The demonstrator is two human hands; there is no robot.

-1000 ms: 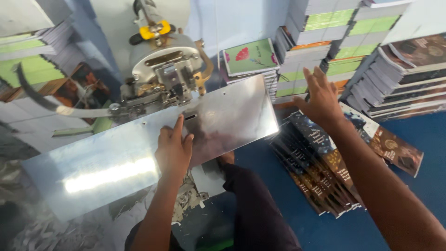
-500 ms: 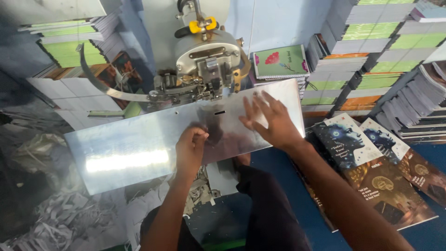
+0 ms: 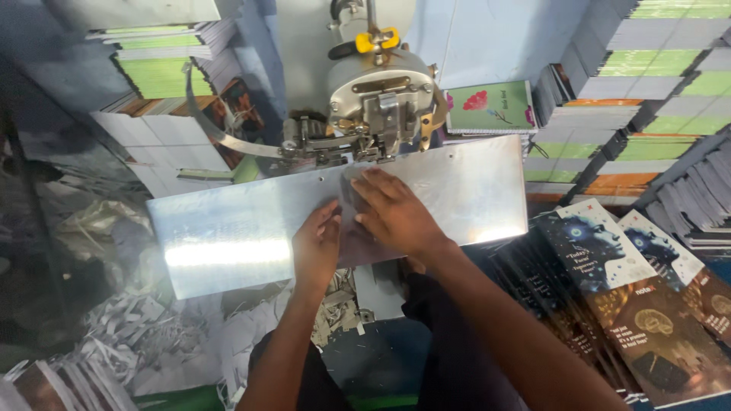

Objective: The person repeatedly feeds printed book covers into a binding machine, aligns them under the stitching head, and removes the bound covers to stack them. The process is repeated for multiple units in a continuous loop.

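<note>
The left hand (image 3: 318,247) and right hand (image 3: 392,213) lie side by side, palms down and fingers open, gripping nothing, pressed flat on the middle of the metal plate (image 3: 228,236). The plate sits just under the machine head (image 3: 381,103). Farther right, books (image 3: 609,259) lie near stacked booklets (image 3: 647,84).

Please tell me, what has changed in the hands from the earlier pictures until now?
The right hand came in from the books on the right and now lies flat on the metal plate, beside the left hand. The left hand stayed on the plate, under the machine.
</note>
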